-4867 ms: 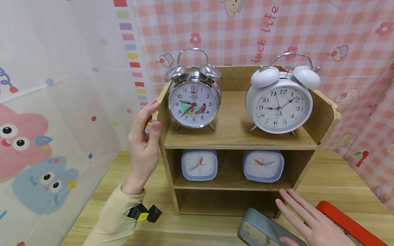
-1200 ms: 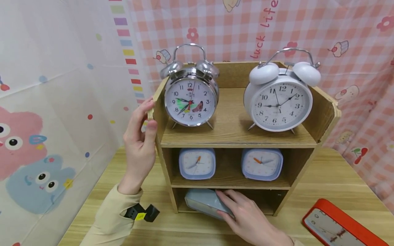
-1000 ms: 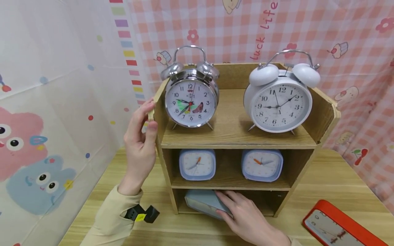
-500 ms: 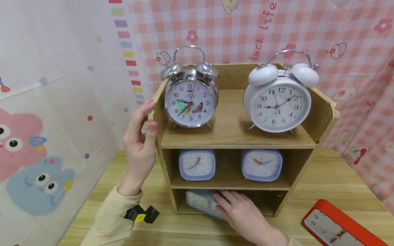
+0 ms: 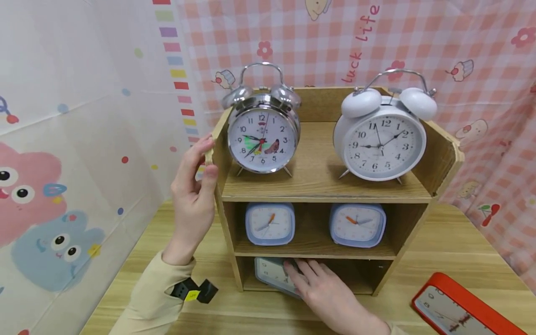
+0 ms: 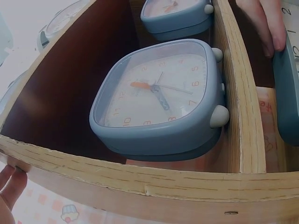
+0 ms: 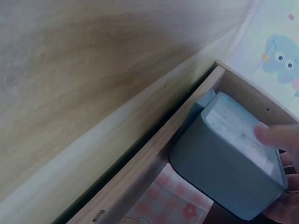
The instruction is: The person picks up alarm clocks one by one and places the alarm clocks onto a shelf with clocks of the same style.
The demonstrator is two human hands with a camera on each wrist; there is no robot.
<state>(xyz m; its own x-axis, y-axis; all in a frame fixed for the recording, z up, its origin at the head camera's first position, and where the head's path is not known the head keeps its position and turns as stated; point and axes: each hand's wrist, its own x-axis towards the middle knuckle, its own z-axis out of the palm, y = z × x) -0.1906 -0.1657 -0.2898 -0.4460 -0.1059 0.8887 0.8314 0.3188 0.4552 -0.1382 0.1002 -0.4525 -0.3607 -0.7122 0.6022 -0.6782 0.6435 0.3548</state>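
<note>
A wooden shelf unit (image 5: 326,191) stands on the table. My left hand (image 5: 193,200) grips the edge of its left side panel. In the bottom compartment, on the left, sits a grey-blue rectangular clock (image 5: 273,271), set at an angle with its front partly out. My right hand (image 5: 326,293) holds that clock by its right end; in the right wrist view, the thumb lies on the clock's face (image 7: 238,135) and the other fingers are round the end. The hand hides the clock's right part in the head view.
A silver twin-bell alarm clock (image 5: 263,139) and a white one (image 5: 383,144) stand on the top shelf. Two small blue clocks, left (image 5: 270,224) and right (image 5: 358,225), fill the middle shelf. A red clock (image 5: 469,302) lies on the table at right.
The grey-blue clock has gone from the table into the bottom compartment with my right hand. Over the last second its face has turned more towards the front. My left hand stays put.
</note>
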